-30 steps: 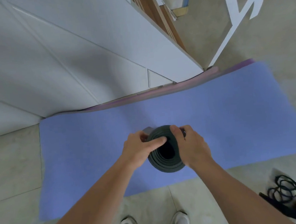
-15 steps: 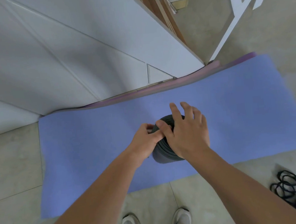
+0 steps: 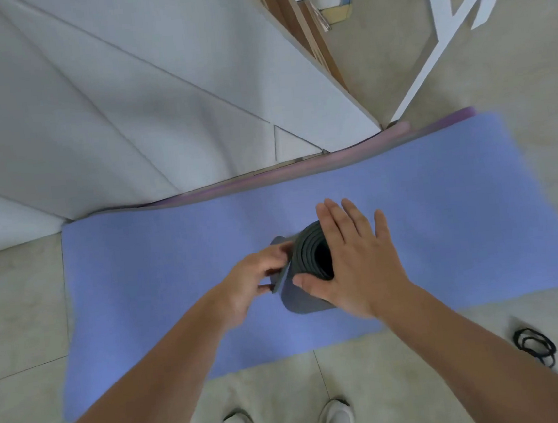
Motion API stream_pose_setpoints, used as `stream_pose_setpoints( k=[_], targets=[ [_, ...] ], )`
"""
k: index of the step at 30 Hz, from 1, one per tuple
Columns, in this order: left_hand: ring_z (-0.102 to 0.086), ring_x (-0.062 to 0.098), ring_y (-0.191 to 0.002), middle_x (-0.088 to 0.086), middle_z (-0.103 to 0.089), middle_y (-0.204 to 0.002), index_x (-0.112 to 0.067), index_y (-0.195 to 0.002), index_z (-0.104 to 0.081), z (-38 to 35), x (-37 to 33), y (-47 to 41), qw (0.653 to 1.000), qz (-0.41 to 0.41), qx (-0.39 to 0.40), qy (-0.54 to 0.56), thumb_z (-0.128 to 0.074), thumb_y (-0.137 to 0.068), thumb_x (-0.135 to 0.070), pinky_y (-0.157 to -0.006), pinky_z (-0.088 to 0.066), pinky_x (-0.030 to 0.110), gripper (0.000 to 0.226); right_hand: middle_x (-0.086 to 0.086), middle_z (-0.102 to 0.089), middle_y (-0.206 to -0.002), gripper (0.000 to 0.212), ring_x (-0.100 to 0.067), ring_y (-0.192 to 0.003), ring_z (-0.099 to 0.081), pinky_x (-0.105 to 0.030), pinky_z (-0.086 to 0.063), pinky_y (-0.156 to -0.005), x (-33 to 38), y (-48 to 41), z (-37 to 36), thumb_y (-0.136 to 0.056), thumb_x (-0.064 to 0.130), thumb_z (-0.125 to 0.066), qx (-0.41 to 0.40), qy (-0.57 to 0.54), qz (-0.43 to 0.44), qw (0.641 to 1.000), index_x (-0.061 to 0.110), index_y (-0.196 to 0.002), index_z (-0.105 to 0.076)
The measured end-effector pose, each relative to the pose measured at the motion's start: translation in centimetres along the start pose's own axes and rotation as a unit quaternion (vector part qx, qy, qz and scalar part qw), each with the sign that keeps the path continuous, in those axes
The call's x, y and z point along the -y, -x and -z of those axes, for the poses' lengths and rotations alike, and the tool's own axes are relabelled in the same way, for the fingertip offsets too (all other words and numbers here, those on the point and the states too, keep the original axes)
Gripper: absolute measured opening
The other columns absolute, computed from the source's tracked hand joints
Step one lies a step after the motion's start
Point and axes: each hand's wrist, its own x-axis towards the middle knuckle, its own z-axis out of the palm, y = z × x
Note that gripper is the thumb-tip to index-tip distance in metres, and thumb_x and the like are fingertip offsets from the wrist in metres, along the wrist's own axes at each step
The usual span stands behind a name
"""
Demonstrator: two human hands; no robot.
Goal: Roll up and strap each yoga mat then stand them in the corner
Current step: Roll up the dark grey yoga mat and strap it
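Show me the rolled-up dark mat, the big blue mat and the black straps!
Rolled dark mat (image 3: 309,252): head view, its coiled top end.
Blue mat (image 3: 160,267): head view, bare left part.
Black straps (image 3: 536,347): head view, the loops.

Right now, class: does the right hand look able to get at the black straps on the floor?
Probably yes. The right hand lies open and flat on the rolled mat, gripping nothing, and bare floor lies between it and the straps on that side. It would likely need a bend or step.
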Motion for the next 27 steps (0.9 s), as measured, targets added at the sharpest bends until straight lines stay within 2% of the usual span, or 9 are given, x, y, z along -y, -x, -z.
stream_pose_setpoints(
  k=[2,4,8,11,15,17,19,24,27],
  targets=[
    [-0.059,-0.003,-0.11,-0.02,-0.067,-0.117,-0.051,-0.117,-0.06,-0.2,0.5,-0.3,0.995,-0.035,0.012,-0.091,-0.058,-0.073,-0.01,-0.094,-0.048,0.026,0.061,-0.002,-0.004,-0.166,0.11,-0.026,-0.153,0.002,-0.061,-0.006,-0.118,-0.4,-0.1,0.2,-0.074,0.086,-0.011,0.001,0.009,-0.002,1.0,0.016,-0.158,-0.002],
    [-0.057,-0.001,-0.114,-0.022,-0.06,-0.118,-0.048,-0.124,-0.052,-0.5,1.0,-0.9,0.976,-0.073,-0.035,-0.204,-0.059,-0.081,0.003,-0.09,-0.05,0.026,0.066,-0.005,-0.007,-0.166,0.103,-0.029,-0.153,-0.001,-0.063,-0.008,-0.116,0.0,0.0,0.1,-0.078,0.081,-0.016,-0.016,0.003,-0.004,1.0,0.017,-0.158,-0.008],
    [-0.062,0.02,-0.103,-0.004,-0.066,-0.11,-0.025,-0.136,-0.056,-0.1,1.8,-1.9,0.914,-0.138,-0.123,-0.362,-0.053,-0.096,-0.005,-0.089,-0.049,0.033,0.045,-0.009,-0.017,-0.164,0.079,-0.037,-0.151,-0.01,-0.07,-0.016,-0.112,1.5,0.1,-0.4,-0.088,0.065,-0.028,-0.057,0.005,0.046,0.997,0.024,-0.156,-0.026],
    [-0.062,0.032,-0.085,0.011,-0.066,-0.092,-0.014,-0.113,-0.063,1.5,1.2,-1.9,0.899,-0.086,-0.148,-0.403,-0.046,-0.102,-0.012,-0.068,-0.043,0.032,0.021,-0.003,-0.021,-0.164,0.074,-0.035,-0.151,-0.013,-0.071,-0.019,-0.11,1.9,0.0,-0.4,-0.09,0.06,-0.028,-0.045,0.023,0.076,0.996,0.027,-0.155,-0.027],
    [-0.054,0.028,-0.078,0.007,-0.057,-0.083,-0.007,-0.089,-0.057,2.8,-2.2,-1.3,0.887,-0.071,-0.109,-0.442,-0.048,-0.101,-0.015,-0.064,-0.038,0.033,0.017,0.002,-0.003,-0.166,0.077,-0.03,-0.152,0.003,-0.067,-0.007,-0.114,1.9,-0.6,0.2,-0.088,0.066,-0.009,-0.019,0.008,0.018,1.0,0.033,-0.157,-0.008],
    [-0.048,0.023,-0.072,0.004,-0.053,-0.078,-0.005,-0.083,-0.056,1.7,-2.6,-0.6,0.899,-0.078,-0.093,-0.421,-0.05,-0.1,-0.015,-0.062,-0.036,0.031,0.021,0.004,0.007,-0.166,0.078,-0.028,-0.151,0.012,-0.066,-0.001,-0.114,1.9,-0.6,0.1,-0.086,0.068,0.003,-0.022,-0.001,-0.012,1.0,0.035,-0.157,0.001],
    [-0.047,0.023,-0.067,0.005,-0.051,-0.07,-0.003,-0.075,-0.052,0.5,-1.7,-0.1,0.918,-0.072,-0.116,-0.372,-0.053,-0.099,-0.016,-0.061,-0.039,0.034,0.027,0.003,0.002,-0.166,0.077,-0.029,-0.152,0.008,-0.067,-0.003,-0.113,2.3,-0.7,0.2,-0.088,0.069,0.005,-0.027,-0.008,-0.031,0.999,0.035,-0.157,-0.003],
    [-0.044,0.023,-0.059,0.012,-0.047,-0.06,-0.001,-0.07,-0.054,-1.9,0.6,0.8,0.963,-0.054,-0.201,-0.173,-0.051,-0.087,-0.025,-0.072,-0.057,0.056,0.03,0.004,0.003,-0.166,0.076,-0.029,-0.151,0.007,-0.066,-0.005,-0.113,2.9,-1.0,0.0,-0.087,0.067,0.007,-0.01,-0.013,-0.041,0.999,0.035,-0.156,-0.001],
    [-0.045,0.033,-0.07,0.019,-0.048,-0.069,0.006,-0.075,-0.051,-3.0,0.0,1.7,0.986,-0.021,-0.165,0.003,-0.051,-0.074,-0.025,-0.076,-0.051,0.047,0.031,0.001,-0.009,-0.166,0.074,-0.031,-0.151,-0.005,-0.065,-0.014,-0.112,2.8,-0.5,0.0,-0.092,0.063,0.004,-0.011,-0.016,-0.052,0.998,0.032,-0.157,-0.009]
  ],
)
